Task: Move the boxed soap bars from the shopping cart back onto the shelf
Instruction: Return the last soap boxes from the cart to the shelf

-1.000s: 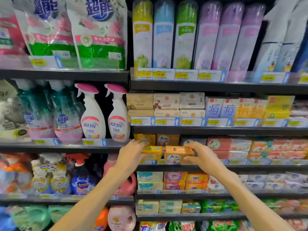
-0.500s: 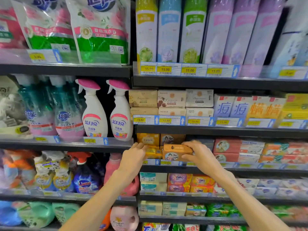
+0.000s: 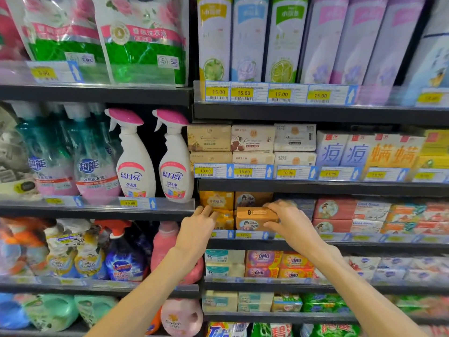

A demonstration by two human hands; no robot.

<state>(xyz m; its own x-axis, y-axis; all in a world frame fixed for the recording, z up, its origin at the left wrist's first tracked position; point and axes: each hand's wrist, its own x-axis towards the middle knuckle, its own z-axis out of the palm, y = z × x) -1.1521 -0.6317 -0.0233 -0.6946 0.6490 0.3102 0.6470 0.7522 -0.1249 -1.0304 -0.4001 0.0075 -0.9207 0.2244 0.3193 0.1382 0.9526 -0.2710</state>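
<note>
My right hand [image 3: 289, 221] grips a tan boxed soap bar [image 3: 255, 218] by its right end, thumb below and fingers on top, and holds it at the front of the soap shelf [image 3: 340, 242]. A darker soap box [image 3: 252, 199] lies behind it. My left hand [image 3: 198, 226] presses its fingers on a yellow boxed soap bar [image 3: 224, 221], which sits under another yellow box [image 3: 216, 200] at the left end of that shelf. The shopping cart is out of view.
Red, white and orange soap boxes [image 3: 352, 215] fill the same shelf to the right. The shelf above it [image 3: 315, 187] hangs low over the boxes. White spray bottles [image 3: 175, 161] stand to the upper left, detergent bottles [image 3: 126, 261] to the lower left.
Both hands have pushed deeper into the shelf. The tan box has gone from in front of the shelf edge onto the shelf, and the camera has come closer.
</note>
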